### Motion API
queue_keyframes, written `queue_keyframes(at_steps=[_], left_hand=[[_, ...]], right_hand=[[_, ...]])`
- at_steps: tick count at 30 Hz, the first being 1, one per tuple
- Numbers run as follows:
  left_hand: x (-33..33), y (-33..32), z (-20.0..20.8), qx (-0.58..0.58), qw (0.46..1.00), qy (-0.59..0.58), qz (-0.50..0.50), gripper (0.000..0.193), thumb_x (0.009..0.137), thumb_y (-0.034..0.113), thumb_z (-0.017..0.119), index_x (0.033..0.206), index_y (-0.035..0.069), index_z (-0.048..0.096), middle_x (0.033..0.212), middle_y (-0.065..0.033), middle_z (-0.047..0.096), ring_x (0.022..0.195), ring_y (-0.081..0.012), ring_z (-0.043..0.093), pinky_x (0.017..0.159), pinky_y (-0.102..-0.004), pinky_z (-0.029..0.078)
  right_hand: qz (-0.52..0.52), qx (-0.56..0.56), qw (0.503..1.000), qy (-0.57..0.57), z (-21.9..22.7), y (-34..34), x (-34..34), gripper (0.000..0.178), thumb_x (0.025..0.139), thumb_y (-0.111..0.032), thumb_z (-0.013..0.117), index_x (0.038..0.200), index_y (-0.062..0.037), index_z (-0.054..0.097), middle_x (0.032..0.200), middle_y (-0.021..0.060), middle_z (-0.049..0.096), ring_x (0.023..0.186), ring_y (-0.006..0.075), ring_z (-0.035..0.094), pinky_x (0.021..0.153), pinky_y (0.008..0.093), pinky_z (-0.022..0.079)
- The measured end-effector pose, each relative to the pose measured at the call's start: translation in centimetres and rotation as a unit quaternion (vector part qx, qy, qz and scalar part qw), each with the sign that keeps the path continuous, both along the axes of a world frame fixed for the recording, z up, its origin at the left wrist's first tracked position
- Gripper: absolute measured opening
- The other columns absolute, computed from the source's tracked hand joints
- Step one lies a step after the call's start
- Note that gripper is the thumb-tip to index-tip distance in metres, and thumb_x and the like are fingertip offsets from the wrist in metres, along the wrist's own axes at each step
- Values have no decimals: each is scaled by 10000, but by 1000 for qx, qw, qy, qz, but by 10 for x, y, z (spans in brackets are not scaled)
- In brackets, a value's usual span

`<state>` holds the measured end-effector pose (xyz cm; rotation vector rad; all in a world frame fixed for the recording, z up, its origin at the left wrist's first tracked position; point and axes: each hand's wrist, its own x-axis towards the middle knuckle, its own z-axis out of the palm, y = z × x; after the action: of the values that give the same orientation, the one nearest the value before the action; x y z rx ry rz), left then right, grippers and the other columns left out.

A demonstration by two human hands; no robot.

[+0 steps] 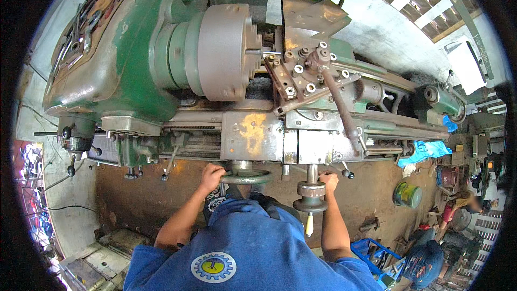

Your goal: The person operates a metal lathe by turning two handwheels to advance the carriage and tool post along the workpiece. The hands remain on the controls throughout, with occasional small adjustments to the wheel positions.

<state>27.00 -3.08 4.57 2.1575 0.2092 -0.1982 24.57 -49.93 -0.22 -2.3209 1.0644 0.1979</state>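
Nearest, the person's blue shirt (258,248) fills the lower edge, and both bare forearms reach forward from it, elbows bent outward, one on each side of the body. The left hand (214,176) is closed, its fingers wrapped over the left side of the rim of a large metal handwheel (253,179); that forearm slants inward up to the wheel. The right hand (329,181) sits just right of a smaller handwheel (310,205) with a pale handle (309,224) pointing back toward the person. Its fingers look curled, but the wheel and the angle hide them partly, so I cannot tell what it grasps; the right forearm runs almost straight ahead. A lever with black knobs (348,174) stands near this hand, to its right.

Both wheels are on the front of a lathe carriage (251,136), its face marked with a yellowish patch. Farther on, the tool post (309,70) stands on top, its long lever (339,102) slanting back toward the right hand. To its left is the big grey chuck (223,51), with a thin rod (272,53) at its centre reaching toward the tool post. Beyond everything rises a pale wall (377,29).
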Motion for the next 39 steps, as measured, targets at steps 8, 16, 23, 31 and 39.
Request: queue_keyframes(at_steps=[8,16,23,31,39], left_hand=[[6,11,-9,-33,996,59,-63,318,792,311,706,829,2,774,792,-209,712,777,-347,693,751,-425,504],[6,7,-18,-266,950,105,125,428,921,438,633,1097,59,726,957,-104,698,888,-248,674,786,-420,499],[-8,18,-21,-456,728,474,194,958,815,873,503,1270,43,653,1098,-203,699,874,-339,677,846,-487,528],[-9,5,-4,-439,703,509,233,1025,726,1000,415,1108,88,687,734,-76,531,669,-303,518,739,-494,465],[-23,-44,60,-313,806,414,286,577,800,702,669,685,170,478,599,42,388,511,-134,365,499,-322,308]], right_hand=[[-9,-24,1000,8,-3,-1,0,360,771,-329,807,859,20,787,823,253,743,866,405,758,826,455,588],[-15,4,1000,3,-3,-2,-2,366,762,-343,842,853,8,794,809,251,746,831,381,766,817,451,587],[-13,41,998,-47,4,1,-8,460,781,-371,844,970,42,767,941,204,769,864,284,755,823,384,567],[-48,284,945,-155,18,8,-41,469,916,-341,789,1199,18,682,988,91,726,890,174,676,783,308,526],[-64,372,914,-150,32,1,-102,334,990,-259,634,1180,15,639,1023,63,645,907,133,578,805,285,470]])
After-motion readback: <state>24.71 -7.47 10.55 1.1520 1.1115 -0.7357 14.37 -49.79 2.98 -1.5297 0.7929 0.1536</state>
